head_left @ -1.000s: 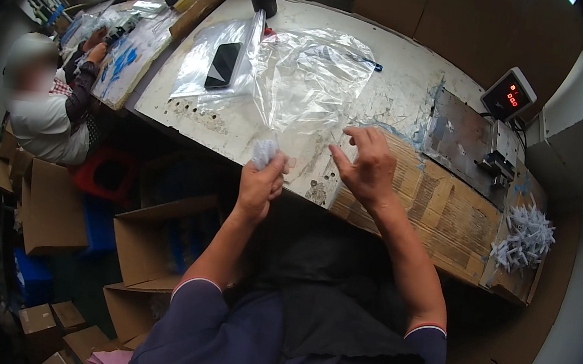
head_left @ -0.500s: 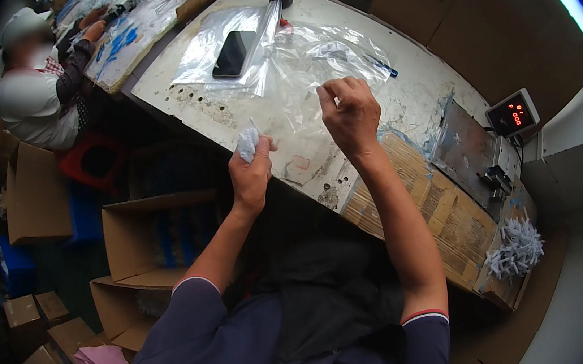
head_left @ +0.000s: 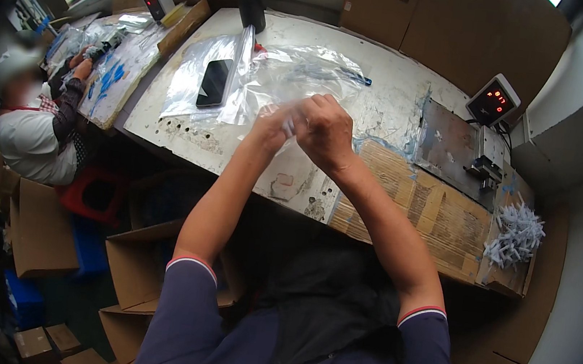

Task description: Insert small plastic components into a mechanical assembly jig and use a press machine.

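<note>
Currently, the table (head_left: 407,69) crosses the middle of the frame. The bag (head_left: 306,60) lies spread at upper centre, just beyond the hands. The right hand (head_left: 327,132) is curled, fingertips hidden — whether it pinches anything cannot be told. The left hand (head_left: 270,130), blurred, appears clenched on the white bundle (head_left: 289,125), mid-frame between both hands. Caution: slack fingers could scatter the bundle — loose film could snag a knuckle.
</note>
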The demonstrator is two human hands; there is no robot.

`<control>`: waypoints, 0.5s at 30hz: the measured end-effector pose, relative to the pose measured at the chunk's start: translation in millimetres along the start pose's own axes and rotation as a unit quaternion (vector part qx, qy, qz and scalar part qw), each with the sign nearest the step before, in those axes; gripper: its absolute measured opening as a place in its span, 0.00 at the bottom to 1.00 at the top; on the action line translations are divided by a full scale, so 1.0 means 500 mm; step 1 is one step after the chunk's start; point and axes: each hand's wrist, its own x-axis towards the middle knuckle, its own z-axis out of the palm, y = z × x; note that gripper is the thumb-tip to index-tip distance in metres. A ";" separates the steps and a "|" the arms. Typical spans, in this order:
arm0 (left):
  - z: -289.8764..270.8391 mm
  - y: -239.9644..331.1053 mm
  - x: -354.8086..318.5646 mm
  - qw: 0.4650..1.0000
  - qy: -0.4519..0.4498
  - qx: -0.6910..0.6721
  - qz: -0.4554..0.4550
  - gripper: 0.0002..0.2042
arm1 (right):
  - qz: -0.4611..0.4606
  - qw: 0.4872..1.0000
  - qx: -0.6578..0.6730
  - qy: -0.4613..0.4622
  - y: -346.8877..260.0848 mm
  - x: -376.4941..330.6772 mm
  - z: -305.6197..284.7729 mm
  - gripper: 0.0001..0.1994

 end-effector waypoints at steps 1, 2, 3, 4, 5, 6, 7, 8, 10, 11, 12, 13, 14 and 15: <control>-0.010 0.044 0.044 0.998 -0.020 0.059 0.011 0.17 | 0.005 1.000 -0.004 -0.010 -0.006 0.001 -0.001 0.03; -0.015 0.074 0.072 0.992 -0.040 0.116 0.019 0.20 | 0.008 1.000 -0.002 -0.007 -0.011 -0.002 -0.004 0.03; 0.025 0.059 0.072 0.992 -0.052 0.116 0.009 0.20 | 0.025 1.000 0.003 0.016 0.008 -0.011 -0.020 0.05; 0.056 0.044 0.062 0.958 0.026 0.278 0.071 0.20 | 0.041 0.998 0.009 0.039 0.026 -0.023 -0.038 0.06; 0.078 0.037 0.043 0.885 0.104 0.432 0.137 0.20 | 0.048 0.998 0.002 0.045 0.032 -0.026 -0.061 0.06; 0.017 0.051 0.031 0.782 0.096 0.549 0.278 0.20 | 0.099 0.991 0.081 0.039 0.005 -0.012 -0.085 0.09; -0.050 0.061 0.017 0.649 0.078 0.641 0.403 0.20 | 0.152 0.976 0.156 0.031 -0.013 -0.004 -0.111 0.12; -0.059 0.047 -0.017 0.701 0.043 0.608 0.370 0.19 | 0.177 0.958 0.221 0.037 -0.004 -0.010 -0.140 0.14; -0.007 0.011 -0.103 0.756 0.097 0.579 0.289 0.14 | 0.205 0.896 0.387 0.078 -0.047 -0.008 -0.259 0.13; -0.004 0.008 -0.143 0.779 0.110 0.555 0.269 0.12 | 0.173 0.878 0.437 0.087 -0.084 -0.002 -0.314 0.12; 0.008 0.000 -0.180 0.743 0.111 0.563 0.343 0.09 | 0.141 0.860 0.481 0.099 -0.122 0.002 -0.373 0.12; 0.023 -0.014 -0.212 0.741 0.106 0.555 0.364 0.08 | 0.153 0.827 0.540 0.026 -0.156 0.000 -0.446 0.16; 0.065 -0.025 -0.246 0.704 0.126 0.575 0.397 0.06 | 0.174 0.794 0.581 0.030 -0.197 -0.009 -0.500 0.17; 0.089 -0.061 -0.275 0.719 0.100 0.583 0.365 0.06 | 0.171 0.790 0.587 0.037 -0.189 -0.030 -0.491 0.14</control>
